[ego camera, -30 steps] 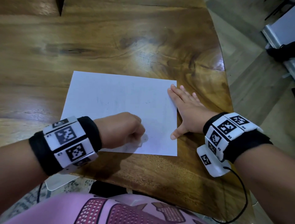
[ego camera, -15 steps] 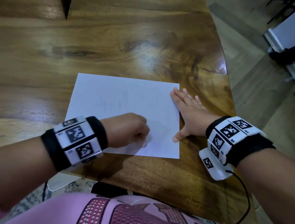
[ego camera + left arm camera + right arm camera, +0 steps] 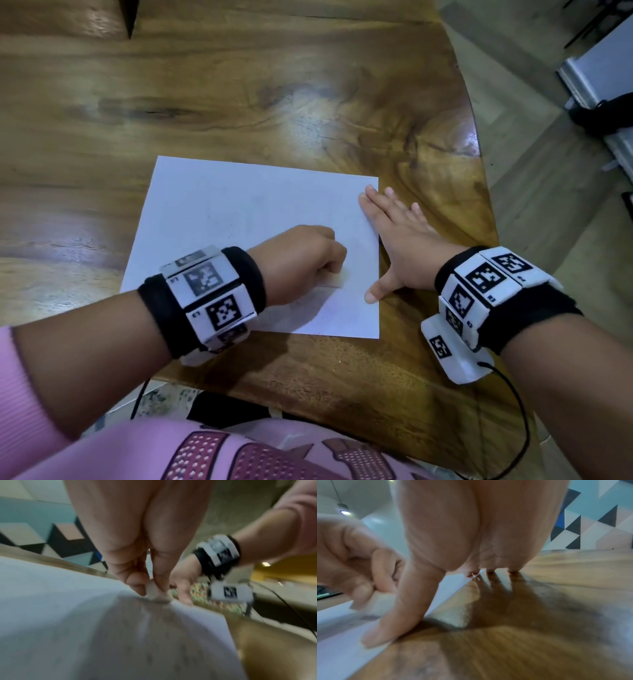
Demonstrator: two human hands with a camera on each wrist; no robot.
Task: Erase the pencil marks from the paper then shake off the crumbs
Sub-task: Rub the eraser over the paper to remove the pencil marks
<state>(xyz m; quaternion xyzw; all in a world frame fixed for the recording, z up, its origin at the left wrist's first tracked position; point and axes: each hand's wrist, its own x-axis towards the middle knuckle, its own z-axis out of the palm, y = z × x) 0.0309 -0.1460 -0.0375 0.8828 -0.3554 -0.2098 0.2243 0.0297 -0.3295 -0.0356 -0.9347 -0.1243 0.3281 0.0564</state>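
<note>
A white sheet of paper (image 3: 239, 219) with faint grey pencil traces lies flat on the wooden table (image 3: 239, 102). My left hand (image 3: 305, 263) is curled over the sheet's lower right part and pinches a small white eraser (image 3: 337, 280), which touches the paper. In the left wrist view the eraser (image 3: 157, 593) sits between thumb and fingers, pressed on the paper (image 3: 68, 615). My right hand (image 3: 397, 240) lies flat with spread straight fingers on the sheet's right edge; its thumb (image 3: 393, 622) presses the paper's border (image 3: 342, 655).
The table's curved right edge (image 3: 479, 205) drops to a tiled floor. The near table edge (image 3: 308, 404) runs just above my pink clothing. A black cable (image 3: 513, 411) hangs from the right wrist band. A grey and black object (image 3: 603, 102) stands at the far right.
The left hand with the eraser has shifted slightly right on the paper and looks blurred from rubbing. The right hand has kept its place on the sheet's edge.
</note>
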